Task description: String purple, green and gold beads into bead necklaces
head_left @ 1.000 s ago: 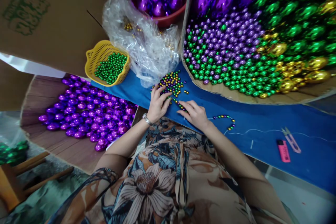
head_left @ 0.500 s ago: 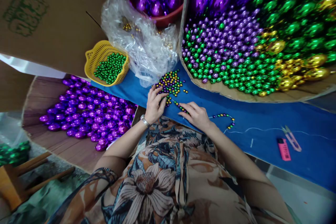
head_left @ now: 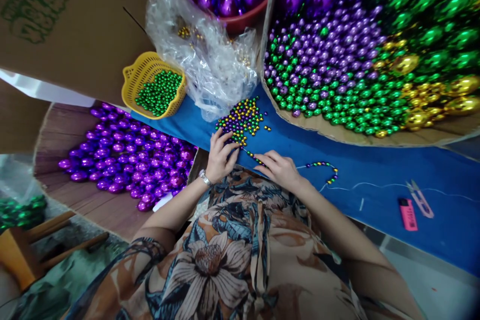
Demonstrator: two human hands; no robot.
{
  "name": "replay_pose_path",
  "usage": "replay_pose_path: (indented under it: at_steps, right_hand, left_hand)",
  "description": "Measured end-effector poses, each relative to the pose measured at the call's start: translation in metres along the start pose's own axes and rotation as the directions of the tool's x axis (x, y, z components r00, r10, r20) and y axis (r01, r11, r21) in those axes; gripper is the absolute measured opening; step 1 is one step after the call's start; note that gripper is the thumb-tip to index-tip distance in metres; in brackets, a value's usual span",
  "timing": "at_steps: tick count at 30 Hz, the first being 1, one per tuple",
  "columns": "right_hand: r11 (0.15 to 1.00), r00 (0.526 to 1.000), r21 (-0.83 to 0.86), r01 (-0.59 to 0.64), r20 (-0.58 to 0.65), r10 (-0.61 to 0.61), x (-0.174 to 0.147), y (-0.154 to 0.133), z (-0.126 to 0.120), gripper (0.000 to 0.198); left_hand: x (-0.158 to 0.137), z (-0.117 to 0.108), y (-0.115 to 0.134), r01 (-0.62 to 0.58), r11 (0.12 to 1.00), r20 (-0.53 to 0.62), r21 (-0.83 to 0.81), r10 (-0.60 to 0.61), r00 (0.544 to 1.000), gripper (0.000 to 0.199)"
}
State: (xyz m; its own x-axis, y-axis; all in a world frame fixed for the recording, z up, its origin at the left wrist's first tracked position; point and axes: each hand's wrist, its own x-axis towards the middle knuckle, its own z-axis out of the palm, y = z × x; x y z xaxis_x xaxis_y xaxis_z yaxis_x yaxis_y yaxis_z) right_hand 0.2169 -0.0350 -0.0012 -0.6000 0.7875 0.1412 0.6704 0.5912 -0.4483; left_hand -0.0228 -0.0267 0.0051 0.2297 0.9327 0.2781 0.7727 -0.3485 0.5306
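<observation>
The little strand of green, purple and gold beads (head_left: 250, 153) lies low over the blue cloth (head_left: 363, 162), pinched in the right hand (head_left: 280, 169), its thread tip reaching the left hand (head_left: 220, 158), whose fingers curl narrowly, on what I can't tell. Just beyond sit loose beads (head_left: 246, 117), then a yellow basket (head_left: 130, 82).

We see smooth, glossy beads (head_left: 245, 117), metallic in finish, on a counter (head_left: 375, 162) covered with matt blue cloth. Our wristband (head_left: 204, 177) looks like shiny metal, the basket (head_left: 129, 82) smooth plastic, the bag (head_left: 213, 70) crinkled, glossy clear plastic, the box (head_left: 93, 35) matt cardboard.
</observation>
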Motion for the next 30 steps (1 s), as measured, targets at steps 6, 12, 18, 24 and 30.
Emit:
replay_pose_path:
  at_steps: [6, 12, 18, 24, 30]
  right_hand:
    - [0.999, 1.0, -0.023, -0.027, 0.007, 0.028, 0.001, 0.0, 0.0, 0.035]
    - [0.999, 0.999, -0.043, -0.018, 0.034, 0.02, 0.003, 0.0, 0.001, 0.035]
    - [0.998, 0.999, -0.055, 0.03, 0.015, -0.029, 0.003, 0.003, 0.001, 0.036]
    - [0.997, 0.999, -0.074, 0.025, 0.03, -0.023, 0.005, 0.003, -0.001, 0.036]
    - [0.993, 0.998, -0.096, 0.064, 0.029, -0.061, 0.006, 0.003, -0.003, 0.035]
  left_hand:
    - [-0.008, 0.003, -0.002, 0.009, 0.999, 0.052, 0.035, -0.011, 0.999, 0.02]
    - [-0.013, 0.004, -0.002, 0.018, 0.999, 0.025, 0.049, -0.019, 0.999, 0.021]
    - [-0.013, 0.003, -0.002, 0.014, 0.997, 0.021, 0.072, -0.016, 1.0, 0.02]
    - [-0.013, 0.003, -0.003, -0.005, 0.997, 0.011, 0.072, 0.004, 1.0, 0.019]
    - [-0.013, 0.003, -0.004, -0.043, 0.998, -0.02, 0.055, 0.044, 0.999, 0.018]
